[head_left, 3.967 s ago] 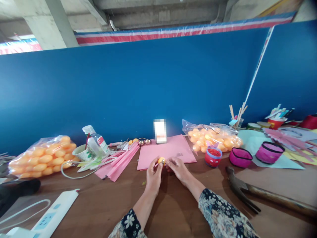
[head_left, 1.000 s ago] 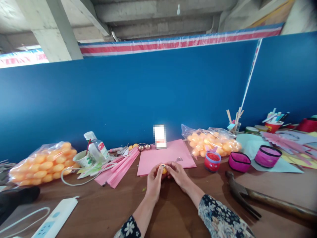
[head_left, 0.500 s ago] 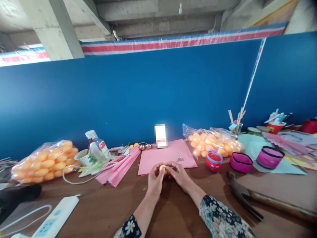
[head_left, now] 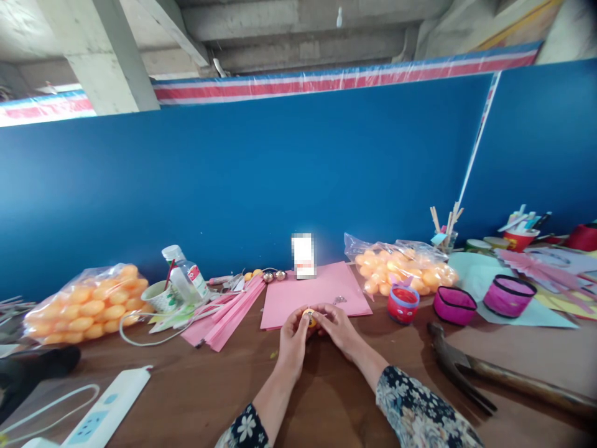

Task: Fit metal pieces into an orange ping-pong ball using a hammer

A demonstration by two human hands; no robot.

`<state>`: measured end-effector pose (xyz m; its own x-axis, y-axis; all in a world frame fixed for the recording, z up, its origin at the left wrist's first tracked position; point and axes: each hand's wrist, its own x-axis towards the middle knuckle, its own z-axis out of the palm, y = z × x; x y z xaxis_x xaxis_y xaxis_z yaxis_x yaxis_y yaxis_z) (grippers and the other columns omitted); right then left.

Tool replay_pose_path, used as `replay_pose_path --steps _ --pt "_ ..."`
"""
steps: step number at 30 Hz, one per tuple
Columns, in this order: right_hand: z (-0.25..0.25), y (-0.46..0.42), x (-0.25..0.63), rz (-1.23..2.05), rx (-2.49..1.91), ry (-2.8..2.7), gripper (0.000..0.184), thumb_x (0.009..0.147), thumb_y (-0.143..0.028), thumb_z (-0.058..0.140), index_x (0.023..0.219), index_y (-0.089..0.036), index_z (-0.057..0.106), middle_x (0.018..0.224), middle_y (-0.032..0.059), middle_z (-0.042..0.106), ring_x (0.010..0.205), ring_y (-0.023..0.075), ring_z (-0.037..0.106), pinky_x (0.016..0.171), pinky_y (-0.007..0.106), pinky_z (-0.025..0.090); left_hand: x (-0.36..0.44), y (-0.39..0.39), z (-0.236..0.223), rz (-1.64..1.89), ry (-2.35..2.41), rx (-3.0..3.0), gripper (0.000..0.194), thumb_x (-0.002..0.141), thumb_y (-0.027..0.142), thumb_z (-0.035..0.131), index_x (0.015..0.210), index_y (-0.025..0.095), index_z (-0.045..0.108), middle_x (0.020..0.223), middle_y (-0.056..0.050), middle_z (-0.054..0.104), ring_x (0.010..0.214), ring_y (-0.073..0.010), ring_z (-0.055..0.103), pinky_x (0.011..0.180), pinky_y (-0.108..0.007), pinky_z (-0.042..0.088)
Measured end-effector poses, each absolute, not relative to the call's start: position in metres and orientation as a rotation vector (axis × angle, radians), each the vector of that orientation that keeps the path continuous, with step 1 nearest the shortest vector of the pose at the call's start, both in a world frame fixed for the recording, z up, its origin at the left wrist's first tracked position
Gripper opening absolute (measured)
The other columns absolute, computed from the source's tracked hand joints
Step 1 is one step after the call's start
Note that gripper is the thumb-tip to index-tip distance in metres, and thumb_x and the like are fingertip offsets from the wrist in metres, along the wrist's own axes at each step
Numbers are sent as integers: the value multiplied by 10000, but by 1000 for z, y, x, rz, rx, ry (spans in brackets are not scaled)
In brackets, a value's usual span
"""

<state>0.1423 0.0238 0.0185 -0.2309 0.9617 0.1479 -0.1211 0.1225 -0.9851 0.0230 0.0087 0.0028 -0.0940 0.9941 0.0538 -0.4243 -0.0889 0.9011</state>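
Observation:
Between my two hands is a small orange ball [head_left: 312,316], like those in the bags, with a small silvery piece or spot on the side facing me. My left hand [head_left: 293,336] closes around it from the left, thumb on top. From the right, the fingertips of my right hand [head_left: 333,326] pinch at the same ball. Both hands are just above the near edge of a stack of pink paper [head_left: 317,289]. Several tiny metal pieces [head_left: 340,300] lie on that paper, beyond my right hand.
Clear bags of orange balls lie left [head_left: 88,308] and right [head_left: 392,270]. A claw hammer [head_left: 508,376] rests at front right, near a red cup [head_left: 403,305] and magenta fabric rings [head_left: 454,306]. Folded pink strips [head_left: 228,317], a bottle [head_left: 186,277] and a power strip [head_left: 105,410] are leftward.
The ball has turned slightly in my fingers, so a silvery spot now shows on its near side. My hands stay in nearly the same place.

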Motion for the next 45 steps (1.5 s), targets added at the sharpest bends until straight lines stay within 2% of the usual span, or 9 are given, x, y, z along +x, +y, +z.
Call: replay_pose_path --steps 11,15,21,26,29,32,36,42,45 --pt "16 26 143 1348 -883 -1377 323 724 -440 564 881 -161 609 720 18 616 625 125 555 521 208 445 23 11 2 1514 930 895 403 664 389 629 972 131 596 909 -82 629 783 -175 600 693 -315 505" --pt "17 22 139 1202 -945 -1346 304 751 -418 529 898 -155 574 731 18 593 592 120 552 492 212 449 23 11 3 1508 978 871 458 699 438 577 1055 151 562 796 -45 621 639 -133 592 600 -272 502" --pt "56 -31 179 661 -1044 -1629 222 813 -298 462 991 -190 538 869 45 595 741 144 571 662 259 479 22 9 9 1509 1010 856 422 705 452 562 977 131 593 726 -14 590 580 -89 577 551 -202 473" --pt "72 -83 298 -44 -1439 -1826 231 819 -246 429 1017 -210 544 988 72 590 926 194 544 835 331 423 23 9 8 1463 1002 866 401 684 449 581 929 133 613 752 -22 609 603 -98 588 544 -206 477" --pt "59 -104 378 -312 -1782 -1915 323 790 -231 413 1091 -207 527 1051 84 583 965 225 538 851 367 412 24 7 9 1454 958 882 390 658 411 622 949 151 615 786 -21 621 641 -106 594 577 -222 486" --pt "37 -119 426 -334 -1984 -2024 435 739 -170 390 1162 -168 489 1124 107 558 981 232 544 845 362 422 24 5 11 1462 900 906 392 657 377 634 978 153 611 785 -28 629 694 -118 594 622 -240 493" --pt "17 -125 437 -283 -2036 -2129 514 698 -102 376 1200 -169 461 1099 100 573 940 226 565 828 365 427 23 6 9 1480 820 836 367 682 359 610 985 150 612 848 -51 635 730 -128 598 671 -275 496" --pt "10 -123 421 -252 -1997 -2207 465 663 -102 395 1098 -161 549 948 112 615 849 238 587 764 363 450 22 9 4 1478 746 757 341 702 300 589 1004 143 605 869 -72 645 748 -146 610 725 -322 487" --pt "8 -128 409 -152 -1989 -2174 426 645 -145 425 1045 -132 572 957 136 625 846 247 603 754 351 466 23 7 5 1472 754 781 356 688 303 616 1013 159 599 883 -68 643 730 -137 611 710 -308 487"
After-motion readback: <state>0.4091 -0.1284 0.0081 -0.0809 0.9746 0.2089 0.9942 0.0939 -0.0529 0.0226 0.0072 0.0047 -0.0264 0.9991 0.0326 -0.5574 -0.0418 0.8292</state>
